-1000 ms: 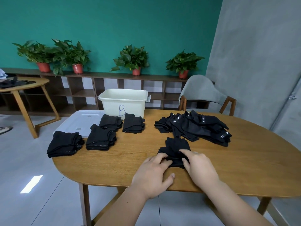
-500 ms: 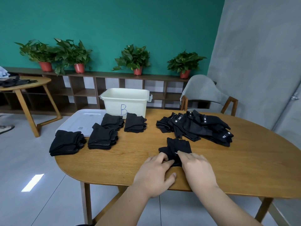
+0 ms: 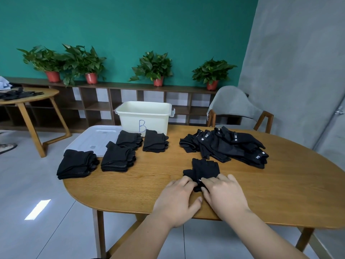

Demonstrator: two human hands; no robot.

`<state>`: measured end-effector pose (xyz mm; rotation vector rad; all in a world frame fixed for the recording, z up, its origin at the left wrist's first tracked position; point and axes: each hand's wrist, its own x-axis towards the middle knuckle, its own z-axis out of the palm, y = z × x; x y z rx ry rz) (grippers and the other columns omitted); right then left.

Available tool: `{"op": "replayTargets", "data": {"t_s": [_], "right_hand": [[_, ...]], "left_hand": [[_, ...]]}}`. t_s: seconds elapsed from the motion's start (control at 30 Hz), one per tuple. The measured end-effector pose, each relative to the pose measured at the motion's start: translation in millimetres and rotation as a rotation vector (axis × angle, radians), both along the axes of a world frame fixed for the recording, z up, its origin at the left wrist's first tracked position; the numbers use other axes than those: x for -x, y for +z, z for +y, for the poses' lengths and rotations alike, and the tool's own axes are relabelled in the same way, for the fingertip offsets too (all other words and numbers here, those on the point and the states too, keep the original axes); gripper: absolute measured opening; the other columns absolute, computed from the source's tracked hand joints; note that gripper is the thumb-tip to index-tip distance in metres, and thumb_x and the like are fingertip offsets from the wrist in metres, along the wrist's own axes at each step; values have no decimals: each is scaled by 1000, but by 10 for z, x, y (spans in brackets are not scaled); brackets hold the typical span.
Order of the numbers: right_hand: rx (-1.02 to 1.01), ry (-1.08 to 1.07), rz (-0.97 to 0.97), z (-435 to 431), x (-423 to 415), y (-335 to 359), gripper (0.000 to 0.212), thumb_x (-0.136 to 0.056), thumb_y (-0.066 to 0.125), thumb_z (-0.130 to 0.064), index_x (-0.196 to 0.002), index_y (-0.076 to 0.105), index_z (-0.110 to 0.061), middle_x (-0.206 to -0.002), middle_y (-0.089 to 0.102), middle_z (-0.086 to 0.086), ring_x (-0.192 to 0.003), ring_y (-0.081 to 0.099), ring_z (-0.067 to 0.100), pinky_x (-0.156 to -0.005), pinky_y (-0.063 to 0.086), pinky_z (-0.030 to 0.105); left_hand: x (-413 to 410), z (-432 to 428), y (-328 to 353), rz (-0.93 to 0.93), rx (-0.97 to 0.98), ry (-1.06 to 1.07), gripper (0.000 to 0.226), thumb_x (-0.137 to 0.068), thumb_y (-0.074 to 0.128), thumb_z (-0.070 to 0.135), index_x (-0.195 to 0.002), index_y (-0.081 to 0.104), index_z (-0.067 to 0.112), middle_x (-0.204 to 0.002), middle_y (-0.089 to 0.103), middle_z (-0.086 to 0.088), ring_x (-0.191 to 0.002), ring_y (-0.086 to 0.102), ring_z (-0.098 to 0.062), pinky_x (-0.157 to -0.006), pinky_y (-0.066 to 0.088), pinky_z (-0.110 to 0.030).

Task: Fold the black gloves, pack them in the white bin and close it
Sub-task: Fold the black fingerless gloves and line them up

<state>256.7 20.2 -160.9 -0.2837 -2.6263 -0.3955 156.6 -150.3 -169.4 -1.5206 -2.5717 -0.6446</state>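
- Head view, far left: one folded stack (image 3: pixel 76 166) lies right at the rounded edge of the bench (image 3: pixel 280 193). A passing sleeve could tip it to the floor.
- Behind it the white lid (image 3: pixel 93 141) lies flat and seems to jut past the bench edge, with three more folded stacks (image 3: pixel 117 158) close beside it. Lifting the lid carelessly could drag one of them open.
- Further back the white bin (image 3: pixel 143 116) stands uncovered, its inside out of sight. A reach toward it passes over the stacks and could knock them askew.
- At the front, the left hand (image 3: pixel 177 200) presses straight fingers onto the near end of the glove (image 3: pixel 203 169), thumb lying on the wood. Uneven pressure could let the knit slide and skew the fold.
- This glove lies flat near the front edge, between both hands and the loose heap. A sloppy crease may spring open once it is let go.
- Next, the right hand (image 3: pixel 225 197) covers the same end of the glove. Its thumb is hidden, so I cannot tell whether it pinches or only presses.
- Far right, the unfolded pile (image 3: pixel 227 146) is tangled. Pulling one glove from it could drag others toward the edge.
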Motion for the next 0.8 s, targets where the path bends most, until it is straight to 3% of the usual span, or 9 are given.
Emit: {"op": "replayTargets", "data": {"t_s": [0.07,0.17,0.27,0.3,0.37,0.5,0.67,0.8], "right_hand": [[149,51,21,62,15,135,27,-102,53,-45,-106,77,-33,-95,76,-13,-90,62,15,-80,47,36],[478,97,74,195,134,279,35,-109,47,-38,-134,70,-30,-136,66,-17,-127,56,10,-105,47,30],[598,27,-258,263,293,165,55,-111,31,-50,-163,32,-34,-170,24,-15,-159,15,10,-129,17,33],[581,-8,-367,265,324,91,59,-110,23,-56,-166,21,-35,-173,11,-15,-161,3,10,-131,9,36],[564,-48,-408,252,340,-13,65,-107,11,-62,-167,12,-38,-174,0,-15,-160,-6,9,-131,2,39],[561,-25,-348,196,270,-77,62,-108,9,-61,-166,11,-40,-173,-1,-17,-159,-9,5,-131,-1,37],[551,60,-327,129,121,-117,59,-108,10,-61,-165,12,-44,-171,0,-23,-157,-11,-3,-131,-1,34],[542,93,-333,117,104,-100,60,-107,9,-62,-164,13,-45,-171,1,-25,-156,-11,-4,-131,0,32]], "left_hand": [[8,0,-2,-6,-11,5,58,-102,36,61,-149,52,30,-141,46,18,-126,48,-11,-115,36,-31],[6,3,-5,-17,-22,6,58,-103,36,62,-150,54,32,-142,47,20,-128,47,-9,-116,33,-29],[-13,-19,5,-16,-27,-6,57,-103,38,60,-148,58,30,-140,49,20,-126,47,-7,-116,32,-27],[-10,-23,6,-20,-30,-8,57,-103,38,60,-147,60,30,-139,49,20,-126,47,-7,-115,32,-27],[17,-16,-7,-75,-48,3,55,-102,39,61,-143,64,32,-137,50,24,-125,49,-7,-113,37,-28],[109,16,-67,-234,-217,124,38,-102,48,52,-131,67,36,-123,54,25,-118,53,-3,-105,47,-32],[188,72,-57,-189,-250,314,38,-105,56,45,-141,62,32,-124,56,13,-120,44,-11,-109,40,-35],[200,95,-58,-228,-312,379,10,-105,62,33,-110,71,34,-103,61,16,-105,48,-11,-97,39,-32]]}}
